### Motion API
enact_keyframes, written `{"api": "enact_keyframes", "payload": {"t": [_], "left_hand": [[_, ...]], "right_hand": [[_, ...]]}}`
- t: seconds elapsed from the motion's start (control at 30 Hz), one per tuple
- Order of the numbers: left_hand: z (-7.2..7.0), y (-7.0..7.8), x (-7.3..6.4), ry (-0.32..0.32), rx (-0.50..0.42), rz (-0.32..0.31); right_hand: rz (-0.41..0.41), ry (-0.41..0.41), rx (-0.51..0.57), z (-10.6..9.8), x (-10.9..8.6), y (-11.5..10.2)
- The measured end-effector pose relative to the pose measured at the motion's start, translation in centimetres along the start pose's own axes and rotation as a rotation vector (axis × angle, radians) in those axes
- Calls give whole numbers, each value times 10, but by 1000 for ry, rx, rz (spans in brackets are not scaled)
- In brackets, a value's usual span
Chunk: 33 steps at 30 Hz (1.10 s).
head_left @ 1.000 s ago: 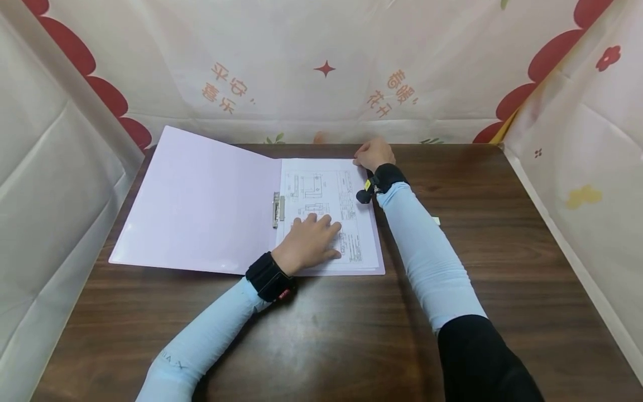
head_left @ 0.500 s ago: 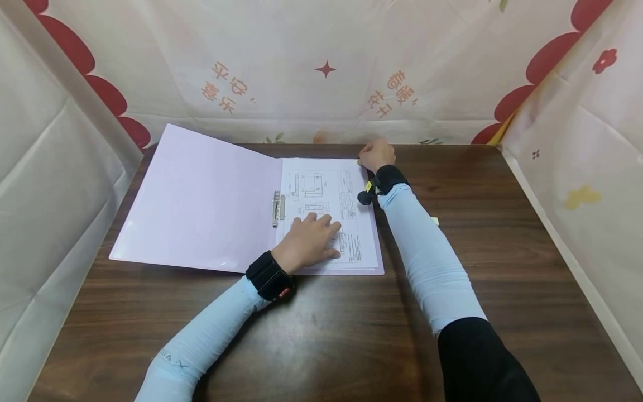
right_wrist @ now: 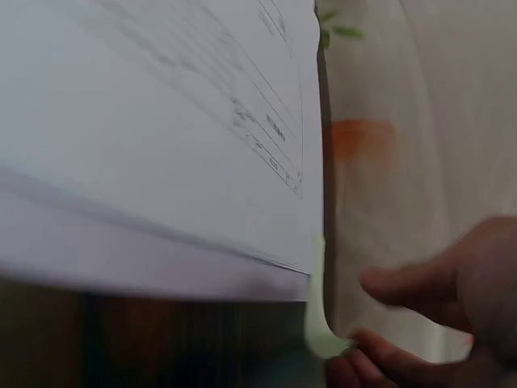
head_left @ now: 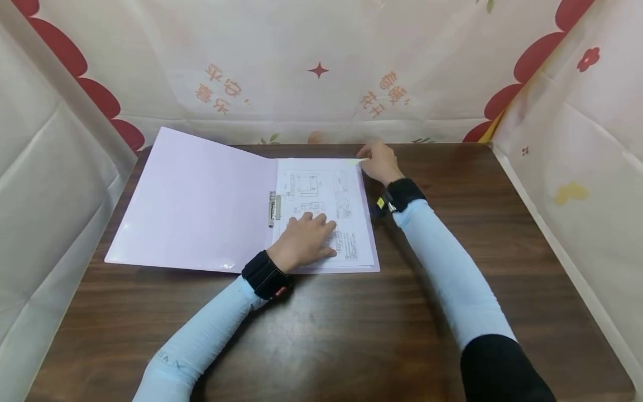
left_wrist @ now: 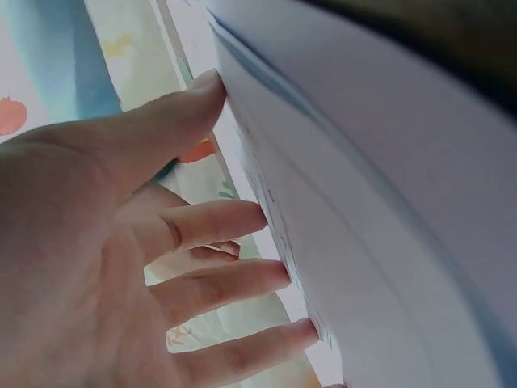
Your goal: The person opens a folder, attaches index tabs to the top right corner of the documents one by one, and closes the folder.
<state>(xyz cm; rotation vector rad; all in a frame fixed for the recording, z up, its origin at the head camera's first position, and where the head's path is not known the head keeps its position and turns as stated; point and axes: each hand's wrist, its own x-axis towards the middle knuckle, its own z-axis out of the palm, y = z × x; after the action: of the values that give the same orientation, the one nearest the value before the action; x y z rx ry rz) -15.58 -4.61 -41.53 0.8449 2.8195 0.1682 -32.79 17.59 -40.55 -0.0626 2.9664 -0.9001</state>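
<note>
In the head view my left hand (head_left: 302, 241) rests with spread fingers on white sheets (head_left: 346, 192) printed with technical drawings. The left wrist view shows its fingertips (left_wrist: 275, 275) on the paper. The sheets lie in the right half of an opened pale lilac folder (head_left: 196, 206) with a metal clip (head_left: 273, 208) at the spine. My right hand (head_left: 380, 162) is at the sheets' far right corner. A pale green sticky tab (right_wrist: 317, 311) sits at that corner in the right wrist view, its loose end curving to my fingertips; the thumb stands apart from it.
The folder lies on a dark brown wooden table (head_left: 321, 346). Behind the table's far edge hangs a pale printed curtain (head_left: 271, 44), and further curtains (head_left: 567, 139) close off both sides. The folder's left cover is raised toward the back.
My right wrist has turned outward and the forearm has shifted right, the hand staying near the corner. The tab there shows more plainly. My left hand stays on the paper; the view has shifted slightly.
</note>
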Motion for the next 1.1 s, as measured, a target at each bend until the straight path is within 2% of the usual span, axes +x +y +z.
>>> {"api": "enact_keyframes", "payload": {"t": [0.13, 0.23, 0.33, 0.43, 0.53, 0.67, 0.93, 1.1], "left_hand": [[-1, 0, -1, -2, -7, 1], [-2, -2, -3, -3, 3, -11], [-3, -3, -4, -10, 3, -10], [-3, -3, -4, -19, 5, 2], [-3, -3, -4, -16, 17, 12], [-3, -3, -10, 3, 20, 25], [4, -10, -47, 81, 78, 39], [7, -13, -58, 129, 24, 96]], "right_hand": [[-236, -5, -156, -8, -50, 3], [-358, -119, -190, -8, -89, 5], [-416, -271, -218, -6, -120, 7], [-432, -357, -253, -3, -140, 10], [-430, -373, -261, 1, -148, 12], [-422, -355, -245, 6, -151, 16], [-431, -332, -220, 12, -149, 17], [-424, -273, -193, 12, -148, 17]]}}
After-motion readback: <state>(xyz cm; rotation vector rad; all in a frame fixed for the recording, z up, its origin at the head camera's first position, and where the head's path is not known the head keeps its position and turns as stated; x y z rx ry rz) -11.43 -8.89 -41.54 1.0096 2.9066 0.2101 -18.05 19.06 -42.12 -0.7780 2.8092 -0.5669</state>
